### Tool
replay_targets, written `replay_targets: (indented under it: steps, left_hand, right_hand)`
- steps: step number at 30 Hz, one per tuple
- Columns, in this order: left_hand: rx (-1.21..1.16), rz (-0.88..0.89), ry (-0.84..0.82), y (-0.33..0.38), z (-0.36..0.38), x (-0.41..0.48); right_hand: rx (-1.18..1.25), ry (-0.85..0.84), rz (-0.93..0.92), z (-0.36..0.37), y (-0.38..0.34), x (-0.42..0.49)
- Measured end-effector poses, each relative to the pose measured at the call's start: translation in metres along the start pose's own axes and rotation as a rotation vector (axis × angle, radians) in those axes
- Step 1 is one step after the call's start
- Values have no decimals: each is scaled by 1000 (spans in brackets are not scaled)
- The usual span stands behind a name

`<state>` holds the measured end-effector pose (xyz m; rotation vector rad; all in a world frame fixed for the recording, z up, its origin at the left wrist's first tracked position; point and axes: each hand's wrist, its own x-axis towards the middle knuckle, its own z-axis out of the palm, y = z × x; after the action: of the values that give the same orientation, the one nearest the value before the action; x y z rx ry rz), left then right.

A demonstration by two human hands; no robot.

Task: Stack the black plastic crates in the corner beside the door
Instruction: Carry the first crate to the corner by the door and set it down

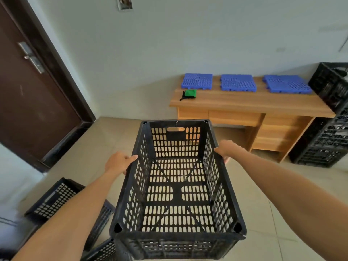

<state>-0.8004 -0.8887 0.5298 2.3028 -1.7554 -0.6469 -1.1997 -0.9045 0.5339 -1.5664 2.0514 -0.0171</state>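
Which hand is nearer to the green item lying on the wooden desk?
Right. The right hand grips the held crate's right rim, below the desk's front edge and the green item. The left hand grips the opposite rim, farther away towards the door side.

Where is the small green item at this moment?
In the head view the green item lies on the left end of the wooden desk, just in front of the leftmost blue tile, against the far wall.
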Motion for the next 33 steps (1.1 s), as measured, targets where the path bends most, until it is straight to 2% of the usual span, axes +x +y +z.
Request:
replay_targets:
  steps: [6,9,14,18,27,33]
  left_hand:
    - [-42,-168,11,14,-10,41]
    - [-90,-219,36,14,-18,73]
    - [-169,-272,52,12,-36,135]
    - [-230,-329,29,6,-53,208]
    - [-179,-395,12,-6,-114,383]
    - [-140,-427,31,-8,-141,487]
  right_hand:
    - [-24,-44,-129,-27,-44,87]
    - [-73,-86,-193,-30,-71,128]
    - [-8,-148,-244,-39,-122,198]
    - [-45,-192,-280,-51,-179,266]
    - [-99,-231,-292,-82,-322,414]
    - [-31,-290,-304,-82,-390,519]
